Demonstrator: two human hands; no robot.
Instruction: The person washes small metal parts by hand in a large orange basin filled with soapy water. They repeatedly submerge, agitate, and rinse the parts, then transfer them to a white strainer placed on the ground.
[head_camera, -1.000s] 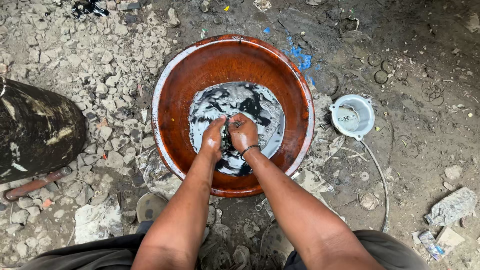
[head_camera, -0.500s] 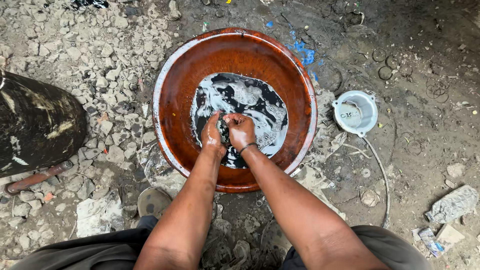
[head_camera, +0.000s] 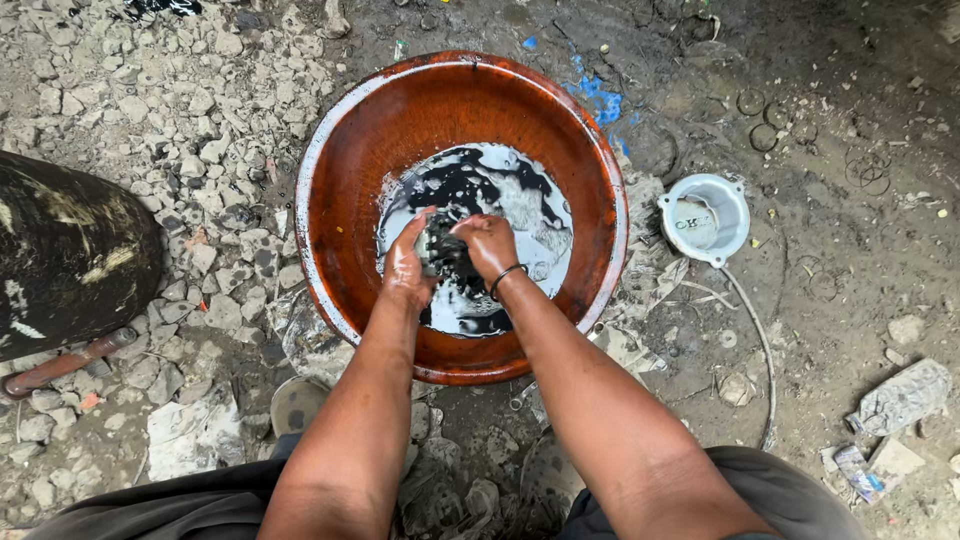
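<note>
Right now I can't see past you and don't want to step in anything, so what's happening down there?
A person crouches over a reddish-brown basin holding dark, sudsy liquid. Both hands are in it: the left hand and right hand grip a small dark object between them. A white round lid lies on the dirt nearby.

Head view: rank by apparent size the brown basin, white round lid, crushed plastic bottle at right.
1. brown basin, by far largest.
2. white round lid.
3. crushed plastic bottle; close to the lid in size, so that ranking is unsure.
</note>
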